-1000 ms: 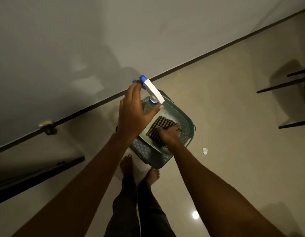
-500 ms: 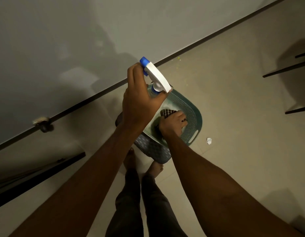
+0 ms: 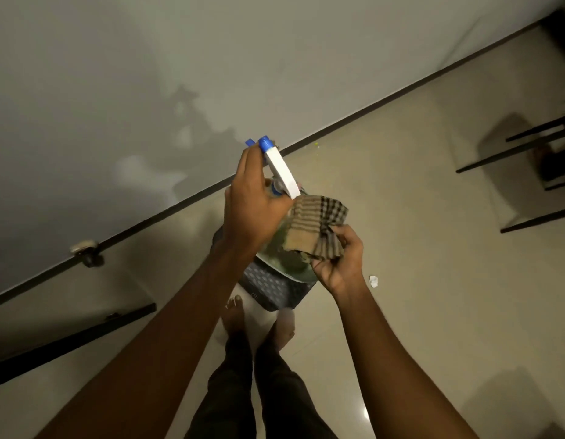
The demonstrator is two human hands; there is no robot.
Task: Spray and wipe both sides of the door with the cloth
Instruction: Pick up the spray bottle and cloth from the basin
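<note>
My left hand (image 3: pixel 252 210) grips the spray bottle (image 3: pixel 281 171) at its neck, nozzle toward the grey wall (image 3: pixel 148 90). My right hand (image 3: pixel 338 264) pinches the checked cloth (image 3: pixel 319 226) just beside it, above the basket (image 3: pixel 271 289) at my feet (image 3: pixel 233 315). Chair legs (image 3: pixel 512 153) stand well right, and a paper scrap (image 3: pixel 373 281) lies near the basket.

Both bare forearms are extended forward and converge at mid-frame, left hand (image 3: pixel 256 204) set slightly higher than right hand (image 3: pixel 338 261). Left hand is seen from the back, its fingers (image 3: pixel 248 161) curled round the neck of the spray bottle (image 3: pixel 281 171). Right hand is turned palm towards the camera, the cloth (image 3: pixel 319 223) pinched between thumb and curled fingers (image 3: pixel 349 234).
</note>
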